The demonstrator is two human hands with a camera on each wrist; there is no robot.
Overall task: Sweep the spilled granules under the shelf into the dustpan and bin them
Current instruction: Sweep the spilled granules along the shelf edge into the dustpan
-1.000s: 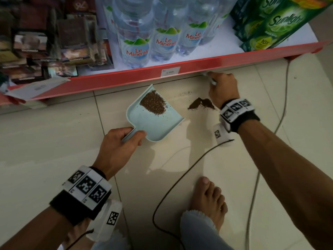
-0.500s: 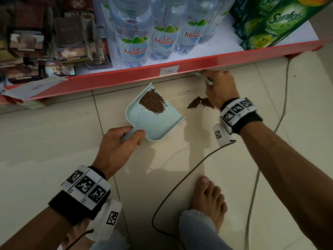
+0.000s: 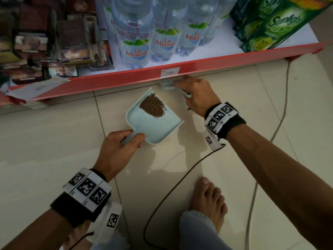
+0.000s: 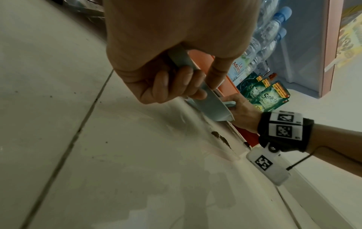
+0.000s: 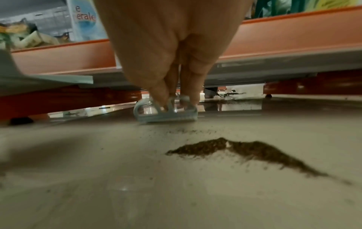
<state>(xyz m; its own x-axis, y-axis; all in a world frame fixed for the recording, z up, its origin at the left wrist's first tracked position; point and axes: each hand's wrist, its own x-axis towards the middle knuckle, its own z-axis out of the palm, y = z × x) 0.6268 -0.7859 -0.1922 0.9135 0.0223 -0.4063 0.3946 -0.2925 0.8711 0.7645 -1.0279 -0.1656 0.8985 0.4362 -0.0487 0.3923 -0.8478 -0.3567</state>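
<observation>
The left hand (image 3: 117, 150) grips the dustpan (image 3: 153, 127) by its handle, mouth turned toward the shelf (image 3: 207, 66), so it is ready for another load. The right hand (image 3: 200, 96) has its fingers (image 5: 192, 93) closed on a small brush (image 5: 166, 114) at the shelf's edge, probably to drag out strays. One heap of granules (image 3: 153, 106) lies in the pan; a second heap (image 5: 245, 151) waits on the floor (image 3: 45, 141) under that wrist.

Dustpan (image 3: 155, 126) smooth plastic (pale blue); floor tiles (image 3: 54, 141) glossy
</observation>
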